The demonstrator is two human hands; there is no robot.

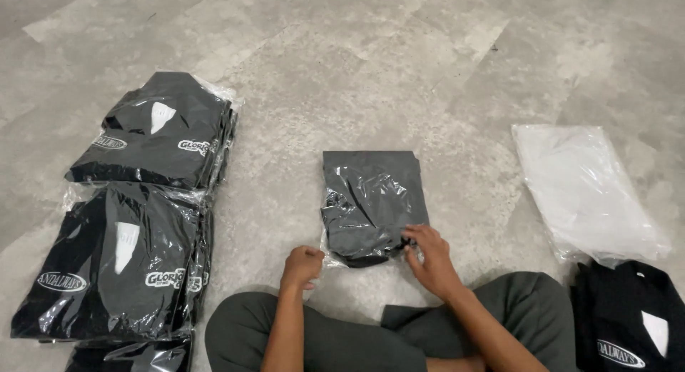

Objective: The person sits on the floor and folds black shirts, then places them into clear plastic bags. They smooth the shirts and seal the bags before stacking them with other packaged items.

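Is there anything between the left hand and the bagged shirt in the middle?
Nothing visible. The left hand is closed at the near left corner of the bagged dark shirt, with only bare floor around it. The right hand already touches the shirt.
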